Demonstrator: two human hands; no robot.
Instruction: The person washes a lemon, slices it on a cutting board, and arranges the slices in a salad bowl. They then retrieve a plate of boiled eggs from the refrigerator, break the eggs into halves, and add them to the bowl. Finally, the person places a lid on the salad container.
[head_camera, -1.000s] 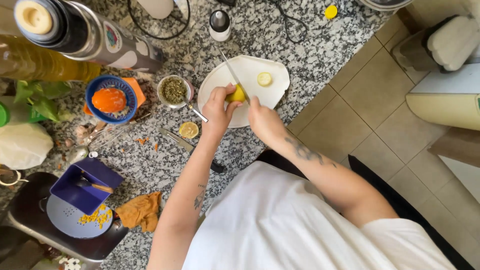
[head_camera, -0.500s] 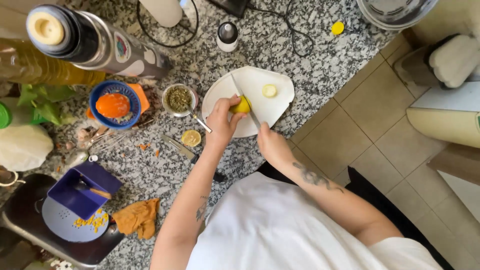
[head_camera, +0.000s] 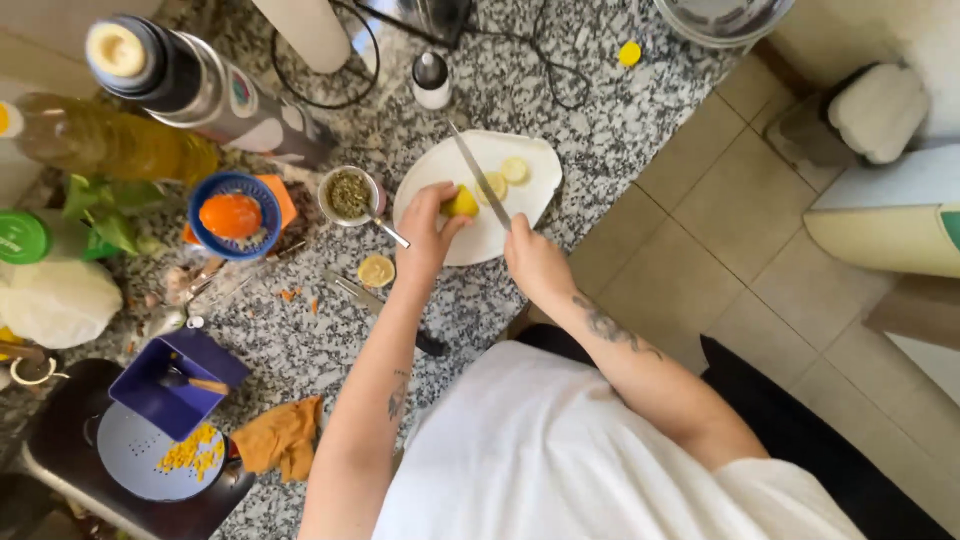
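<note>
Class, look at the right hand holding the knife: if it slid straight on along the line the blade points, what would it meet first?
Probably the lemon slices on the white cutting board, just beyond the right hand and under the knife; the small white-and-black jar lies farther on. Depth is uncertain.

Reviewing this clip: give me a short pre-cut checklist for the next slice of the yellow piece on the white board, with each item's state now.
1. Left hand steadies the yellow piece: ok, fingers grip it on the white board.
2. Right hand grips the knife: ok.
3. Blade set beside the piece, apart from the fingertips: cannot tell, the gap is too small to judge.
4. Cut slices lie out of the blade's path: not ok, one lies right against the blade.
5. Board sits flat on the granite counter: ok.
6. Small jar of green herbs stands off the board: ok.
</note>
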